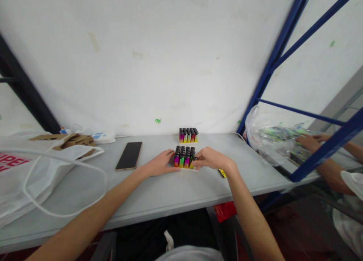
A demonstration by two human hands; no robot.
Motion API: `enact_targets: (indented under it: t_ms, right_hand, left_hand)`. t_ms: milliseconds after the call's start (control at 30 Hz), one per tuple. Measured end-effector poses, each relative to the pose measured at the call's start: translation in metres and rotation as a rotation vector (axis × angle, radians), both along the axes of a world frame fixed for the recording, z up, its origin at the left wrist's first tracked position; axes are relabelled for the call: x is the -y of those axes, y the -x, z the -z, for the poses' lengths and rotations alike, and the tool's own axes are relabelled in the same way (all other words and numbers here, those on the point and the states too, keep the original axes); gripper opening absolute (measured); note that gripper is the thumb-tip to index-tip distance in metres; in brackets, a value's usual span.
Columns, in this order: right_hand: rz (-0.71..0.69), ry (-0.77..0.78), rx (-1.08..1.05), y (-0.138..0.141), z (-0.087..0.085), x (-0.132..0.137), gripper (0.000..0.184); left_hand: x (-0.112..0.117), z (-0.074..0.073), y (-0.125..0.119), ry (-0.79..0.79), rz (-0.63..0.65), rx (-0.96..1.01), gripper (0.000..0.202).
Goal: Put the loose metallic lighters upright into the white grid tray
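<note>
Several rows of colourful lighters [181,159] with black tops stand upright in a pale, low tray [185,169] on the table in front of me. Around the tray's left end my left hand [162,163] is closed, thumb low at the front and fingers at the side. My right hand [211,158] pinches a lighter [195,159] at the right end of the front row; its fingers hide most of that lighter. Behind, near the wall, a second block of lighters [188,135] stands upright.
A phone [129,156] lies left of my left hand. White plastic bags [51,174] and cardboard [68,143] occupy the table's left. A yellow-black object [222,173] lies beside my right wrist. Past the blue metal frame [262,73], another person's hands [309,142] work by a clear bag [263,140].
</note>
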State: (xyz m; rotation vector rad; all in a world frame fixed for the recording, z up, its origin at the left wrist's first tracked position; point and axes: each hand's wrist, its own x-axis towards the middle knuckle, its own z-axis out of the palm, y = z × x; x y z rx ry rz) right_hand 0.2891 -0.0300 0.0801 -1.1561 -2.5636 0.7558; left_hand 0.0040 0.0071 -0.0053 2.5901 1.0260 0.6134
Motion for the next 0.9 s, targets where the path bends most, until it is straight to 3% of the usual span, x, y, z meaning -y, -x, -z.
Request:
enact_targets:
  t_ms: [133, 300, 467, 600, 733, 900]
  right_hand:
    - [0.045, 0.078, -0.038, 0.007, 0.005, 0.001, 0.030]
    - [0.246, 0.146, -0.022, 0.014, 0.011, 0.004, 0.032]
    - [0.177, 0.195, 0.015, 0.014, 0.017, -0.004, 0.028]
    - [0.184, 0.079, -0.002, -0.021, 0.004, -0.009, 0.020]
    - [0.368, -0.010, 0.021, -0.078, -0.007, -0.013, 0.019]
    - [0.534, 0.069, 0.173, -0.135, 0.007, -0.025, 0.029]
  left_hand:
    - [0.000, 0.000, 0.000, 0.002, 0.004, 0.003, 0.073]
    - [0.000, 0.001, 0.001, 0.006, -0.003, -0.001, 0.075]
    - [-0.001, 0.000, 0.002, 0.017, -0.003, -0.021, 0.074]
    - [-0.001, -0.001, 0.002, 0.017, -0.005, -0.020, 0.075]
    - [-0.001, -0.002, 0.001, 0.022, -0.008, -0.025, 0.076]
    - [-0.004, 0.001, 0.002, 0.010, -0.012, -0.035, 0.077]
